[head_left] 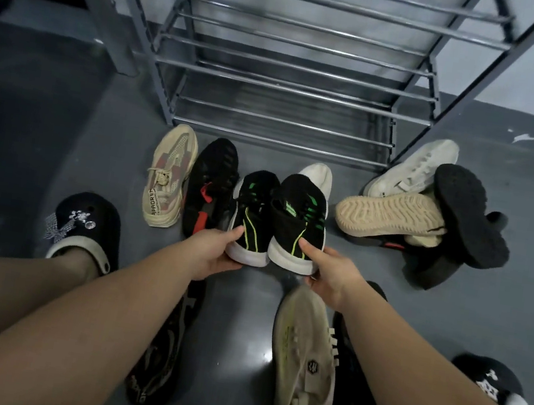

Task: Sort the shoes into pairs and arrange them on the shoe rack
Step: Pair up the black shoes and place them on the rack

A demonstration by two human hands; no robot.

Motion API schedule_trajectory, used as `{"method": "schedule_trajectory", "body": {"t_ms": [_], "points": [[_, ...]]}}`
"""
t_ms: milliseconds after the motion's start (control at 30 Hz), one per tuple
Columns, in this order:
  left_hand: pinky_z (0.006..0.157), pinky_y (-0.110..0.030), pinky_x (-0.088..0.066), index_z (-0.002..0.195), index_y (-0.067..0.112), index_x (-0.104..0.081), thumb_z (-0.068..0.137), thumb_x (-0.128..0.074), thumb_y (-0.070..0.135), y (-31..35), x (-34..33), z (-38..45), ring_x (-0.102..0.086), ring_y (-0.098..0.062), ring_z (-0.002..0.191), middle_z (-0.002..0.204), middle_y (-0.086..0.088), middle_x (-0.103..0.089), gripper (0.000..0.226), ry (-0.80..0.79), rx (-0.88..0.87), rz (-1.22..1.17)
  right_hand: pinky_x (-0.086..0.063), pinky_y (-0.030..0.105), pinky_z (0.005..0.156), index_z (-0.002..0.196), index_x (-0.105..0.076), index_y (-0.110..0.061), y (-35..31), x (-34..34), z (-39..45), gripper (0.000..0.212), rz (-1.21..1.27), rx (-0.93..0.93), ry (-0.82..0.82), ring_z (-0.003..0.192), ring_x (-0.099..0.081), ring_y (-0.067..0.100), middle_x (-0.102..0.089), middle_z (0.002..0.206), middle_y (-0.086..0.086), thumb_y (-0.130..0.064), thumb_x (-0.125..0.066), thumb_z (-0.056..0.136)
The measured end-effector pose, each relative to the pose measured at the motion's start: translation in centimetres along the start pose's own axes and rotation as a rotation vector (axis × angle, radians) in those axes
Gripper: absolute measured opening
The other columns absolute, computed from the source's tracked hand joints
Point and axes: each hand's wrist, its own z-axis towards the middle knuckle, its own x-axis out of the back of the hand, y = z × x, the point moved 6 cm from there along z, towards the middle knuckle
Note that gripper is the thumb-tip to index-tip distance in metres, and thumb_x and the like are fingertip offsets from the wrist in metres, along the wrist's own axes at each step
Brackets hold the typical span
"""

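You have one black knit sneaker in each hand, heels toward you and toes pointing at the shoe rack (pixel 292 91). Your left hand (pixel 213 253) grips the heel of the left sneaker (pixel 253 214), thumb on its upper; your right hand (pixel 331 274) grips the heel of the right sneaker (pixel 301 218) the same way. Both have white soles, green stripes across the upper and a thin yellow-green line curving down toward the heel, and they sit side by side, almost touching (a matched pair by the look of them).

The rack stands just beyond their toes, its metal-bar shelves bare. Little floor (pixel 243 303) shows between the pair and the rack's lowest bars. A white shoe toe (pixel 318 175) peeks out behind the right sneaker.

Just left of the pair lies a black shoe with red accents (pixel 210 187), and beside that a beige mesh sneaker (pixel 169 174) with lettering on its side that seems to read "APAOREN", though it is small. To the right is a heap: a white sneaker (pixel 416 169), a beige sole turned up (pixel 388 217) and a black sole turned up (pixel 468 211).

Nearer you, under your forearms, lie a black patterned shoe (pixel 163 353) and a beige slip-on (pixel 304 364) bearing a small dark badge that is too small to read. Your own feet wear black clogs with charms (pixel 88 227).
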Motion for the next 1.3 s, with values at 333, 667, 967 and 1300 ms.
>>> {"method": "schedule_trajectory", "body": {"t_ms": [333,667,967,1300], "points": [[0.079,-0.037,-0.054,0.103,0.006,-0.058,0.094,-0.054,0.022,-1.9,4.5,-8.7,-0.063,-0.022,0.084,0.097,-0.011,-0.066,0.019,-0.064,-0.035,-0.183,-0.038,0.024,0.065,0.091,-0.063,-0.019,1.5,-2.4,-8.0,0.006,-0.042,0.088,-0.043,0.074,-0.049,0.013,-0.058,0.086,0.002,-0.019,-0.066,0.087],[0.059,-0.028,-0.059,0.098,0.011,-0.060,0.095,-0.053,0.021,2.8,4.4,-16.2,-0.064,-0.020,0.087,0.095,-0.007,-0.068,0.013,-0.120,-0.221,-0.121,-0.042,0.021,0.058,0.102,-0.063,-0.018,-2.1,-4.3,-15.3,0.014,-0.011,0.216,-0.100,0.064,-0.057,0.008,-0.067,0.073,-0.004,-0.017,-0.064,0.088],[0.064,-0.031,-0.060,0.109,0.005,-0.060,0.094,-0.054,0.021,11.0,0.2,-23.4,-0.065,-0.020,0.094,0.107,-0.010,-0.069,0.023,-0.193,-0.386,-0.025,-0.040,0.023,0.063,0.095,-0.063,-0.015,-11.9,-3.9,-23.4,0.005,-0.051,0.410,-0.066,0.063,-0.050,0.011,-0.063,0.052,-0.007,-0.014,-0.061,0.090],[0.061,-0.035,-0.060,0.114,0.001,-0.057,0.093,-0.055,0.019,22.0,-8.6,-31.2,-0.065,-0.023,0.090,0.104,-0.013,-0.067,0.028,-0.297,-0.558,-0.043,-0.042,0.023,0.056,0.109,-0.063,-0.009,-24.7,-2.3,-31.3,0.022,-0.032,0.639,-0.063,0.067,-0.051,0.013,-0.062,0.081,0.002,-0.018,-0.065,0.089]]}}
